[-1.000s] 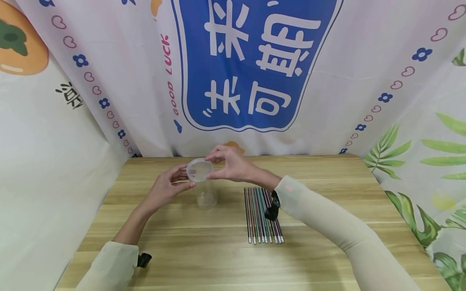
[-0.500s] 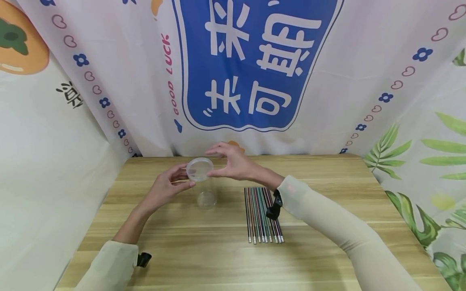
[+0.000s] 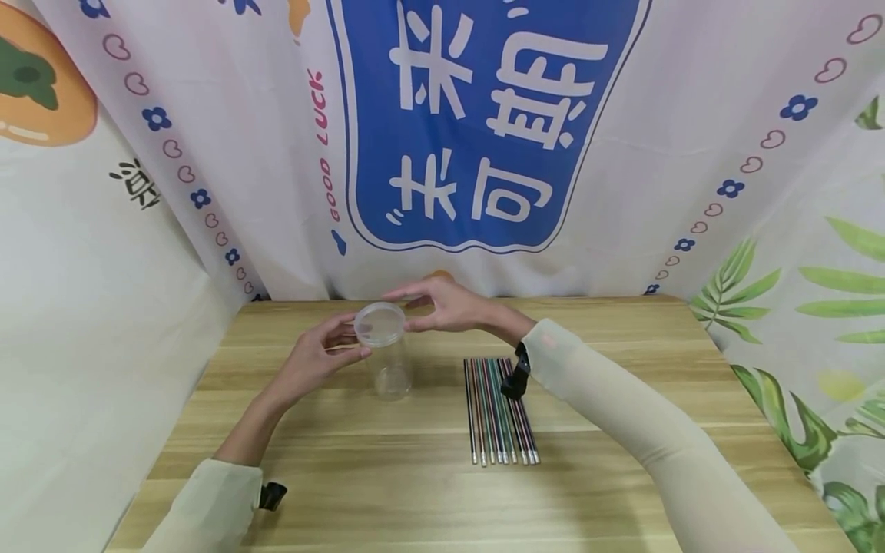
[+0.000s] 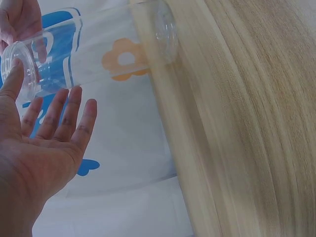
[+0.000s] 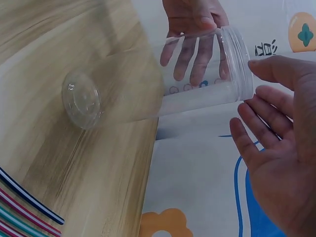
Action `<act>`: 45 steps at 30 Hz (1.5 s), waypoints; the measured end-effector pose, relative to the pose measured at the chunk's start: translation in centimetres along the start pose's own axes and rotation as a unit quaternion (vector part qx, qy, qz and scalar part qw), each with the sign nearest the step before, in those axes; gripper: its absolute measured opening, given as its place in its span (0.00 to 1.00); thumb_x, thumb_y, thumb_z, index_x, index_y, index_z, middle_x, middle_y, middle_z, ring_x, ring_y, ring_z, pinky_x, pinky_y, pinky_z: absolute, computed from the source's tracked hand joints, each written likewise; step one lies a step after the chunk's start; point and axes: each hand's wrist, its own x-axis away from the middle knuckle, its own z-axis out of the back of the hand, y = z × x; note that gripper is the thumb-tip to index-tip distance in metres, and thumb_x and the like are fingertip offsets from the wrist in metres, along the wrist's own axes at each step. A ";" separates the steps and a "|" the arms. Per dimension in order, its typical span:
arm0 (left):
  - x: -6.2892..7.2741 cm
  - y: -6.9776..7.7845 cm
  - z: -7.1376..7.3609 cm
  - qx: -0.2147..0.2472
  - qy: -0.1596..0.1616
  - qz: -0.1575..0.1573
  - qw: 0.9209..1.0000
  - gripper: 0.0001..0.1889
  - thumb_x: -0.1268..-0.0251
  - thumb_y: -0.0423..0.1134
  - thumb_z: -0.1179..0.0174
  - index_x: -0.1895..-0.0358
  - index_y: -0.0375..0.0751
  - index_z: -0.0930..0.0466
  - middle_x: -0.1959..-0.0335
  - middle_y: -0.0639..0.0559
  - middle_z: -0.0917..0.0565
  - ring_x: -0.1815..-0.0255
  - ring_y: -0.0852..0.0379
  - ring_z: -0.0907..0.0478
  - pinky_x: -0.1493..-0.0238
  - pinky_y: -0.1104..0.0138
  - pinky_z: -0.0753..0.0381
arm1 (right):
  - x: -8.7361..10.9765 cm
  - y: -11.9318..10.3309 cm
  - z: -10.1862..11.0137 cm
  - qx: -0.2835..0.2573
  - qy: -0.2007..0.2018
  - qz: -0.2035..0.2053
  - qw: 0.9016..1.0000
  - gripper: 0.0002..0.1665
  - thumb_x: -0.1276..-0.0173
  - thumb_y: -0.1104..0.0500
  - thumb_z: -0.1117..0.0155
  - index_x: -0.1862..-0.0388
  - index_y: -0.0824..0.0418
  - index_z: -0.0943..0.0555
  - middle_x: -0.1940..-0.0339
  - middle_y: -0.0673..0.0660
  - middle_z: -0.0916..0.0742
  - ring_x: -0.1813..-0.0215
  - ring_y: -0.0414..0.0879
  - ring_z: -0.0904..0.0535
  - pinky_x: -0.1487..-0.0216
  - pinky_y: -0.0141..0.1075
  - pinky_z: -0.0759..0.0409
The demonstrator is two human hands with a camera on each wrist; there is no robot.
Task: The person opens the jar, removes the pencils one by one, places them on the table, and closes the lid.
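A tall clear plastic jar (image 3: 392, 372) stands upright on the wooden table, its round clear lid (image 3: 379, 324) at the top. My left hand (image 3: 318, 357) holds the jar from the left, just below the lid. In the left wrist view its thumb lies against the ridged rim while the other fingers spread along the jar's side. On the far right side of the lid is my right hand (image 3: 445, 303). Its fingers are loosely extended, and in the right wrist view the thumb (image 5: 276, 69) meets the lid's edge with the fingertips close beside it.
Several striped pencils (image 3: 494, 411) lie side by side on the table (image 3: 332, 491), right of the jar and partly under my right forearm. A printed curtain (image 3: 588, 269) hangs behind the table's back edge. Patterned cloths flank both sides.
My right hand's fingers have loosened from the lid, and the hand has shifted slightly back along its rim. The left hand and the jar have stayed in place.
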 end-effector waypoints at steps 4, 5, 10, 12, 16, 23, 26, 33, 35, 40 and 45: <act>0.0 0.1 -0.1 -0.003 -0.001 0.000 1.000 0.33 0.31 0.35 0.27 0.26 0.36 0.28 0.38 0.32 0.16 0.37 0.37 0.17 0.45 0.68 0.12 | -0.1 0.0 0.1 0.000 -0.008 0.002 1.000 0.31 0.28 0.63 0.26 0.28 0.65 0.21 0.30 0.61 0.16 0.29 0.50 0.20 0.28 0.41 0.21; 0.0 0.1 -0.1 -0.003 -0.001 -0.001 1.000 0.33 0.31 0.35 0.27 0.26 0.36 0.28 0.38 0.32 0.16 0.37 0.37 0.17 0.45 0.67 0.12 | -0.1 -0.1 0.2 -0.001 -0.008 0.003 1.000 0.31 0.29 0.63 0.26 0.28 0.65 0.21 0.30 0.61 0.16 0.30 0.50 0.19 0.29 0.42 0.20; -0.1 0.0 -0.1 -0.001 -0.001 -0.003 1.000 0.32 0.31 0.35 0.27 0.26 0.36 0.28 0.38 0.32 0.16 0.37 0.37 0.17 0.45 0.68 0.13 | -0.1 -0.2 0.1 -0.003 0.006 0.005 1.000 0.31 0.31 0.63 0.23 0.31 0.67 0.19 0.33 0.62 0.15 0.33 0.50 0.16 0.30 0.42 0.19; -0.1 0.0 -0.1 -0.002 -0.001 -0.003 1.000 0.33 0.31 0.35 0.27 0.26 0.36 0.28 0.38 0.32 0.16 0.37 0.37 0.17 0.45 0.69 0.13 | 0.0 -0.2 0.0 0.003 0.018 0.006 1.000 0.30 0.32 0.62 0.21 0.33 0.67 0.18 0.35 0.62 0.13 0.35 0.49 0.15 0.32 0.40 0.18; -0.1 -0.1 -0.1 -0.001 0.000 -0.004 1.000 0.32 0.31 0.34 0.27 0.26 0.36 0.28 0.38 0.32 0.16 0.37 0.37 0.17 0.46 0.70 0.13 | 0.2 -0.4 -0.5 0.026 0.052 0.010 0.998 0.29 0.36 0.60 0.17 0.38 0.68 0.15 0.40 0.61 0.11 0.41 0.46 0.13 0.37 0.36 0.15; -0.1 -0.2 -0.3 -0.005 0.004 -0.010 1.000 0.33 0.31 0.34 0.27 0.26 0.35 0.28 0.38 0.31 0.16 0.38 0.37 0.17 0.47 0.71 0.13 | 0.7 -1.1 -1.5 0.055 0.098 -0.010 0.994 0.28 0.39 0.58 0.15 0.42 0.68 0.12 0.43 0.60 0.11 0.43 0.48 0.13 0.42 0.27 0.15; -0.1 -0.2 -0.3 -0.007 0.005 -0.009 1.000 0.33 0.31 0.34 0.27 0.26 0.35 0.28 0.39 0.30 0.16 0.38 0.38 0.17 0.47 0.71 0.13 | 0.9 -1.3 -1.8 0.063 0.106 -0.024 0.992 0.29 0.38 0.57 0.16 0.42 0.69 0.13 0.42 0.61 0.11 0.43 0.52 0.12 0.42 0.27 0.15; -0.1 -0.1 -0.4 -0.016 0.015 -0.010 1.000 0.31 0.32 0.34 0.27 0.27 0.36 0.25 0.43 0.35 0.13 0.41 0.45 0.15 0.49 0.72 0.13 | 1.0 -1.6 -2.2 0.079 0.118 -0.037 0.989 0.28 0.38 0.56 0.16 0.42 0.67 0.13 0.41 0.60 0.11 0.42 0.53 0.13 0.39 0.42 0.13; -0.1 -0.1 -0.4 -0.018 0.014 -0.010 1.000 0.31 0.32 0.34 0.27 0.27 0.37 0.26 0.43 0.35 0.13 0.41 0.45 0.15 0.49 0.72 0.13 | 1.1 -1.7 -2.3 0.085 0.120 -0.037 0.988 0.28 0.38 0.56 0.16 0.42 0.67 0.13 0.41 0.60 0.11 0.42 0.52 0.13 0.39 0.45 0.13; -0.1 0.0 -0.3 -0.014 0.007 -0.008 1.000 0.31 0.31 0.34 0.27 0.26 0.36 0.27 0.39 0.34 0.15 0.38 0.39 0.17 0.47 0.72 0.14 | 1.2 -1.8 -2.4 0.096 0.122 -0.034 0.987 0.29 0.37 0.55 0.17 0.41 0.67 0.13 0.41 0.60 0.11 0.41 0.51 0.14 0.39 0.44 0.13; -0.1 0.0 -0.3 -0.012 -0.002 0.001 1.000 0.33 0.30 0.35 0.28 0.25 0.36 0.29 0.35 0.34 0.18 0.34 0.37 0.19 0.44 0.70 0.14 | 1.4 -1.8 -2.4 0.100 0.122 -0.032 0.987 0.29 0.36 0.55 0.17 0.40 0.67 0.14 0.40 0.60 0.11 0.41 0.51 0.14 0.40 0.40 0.13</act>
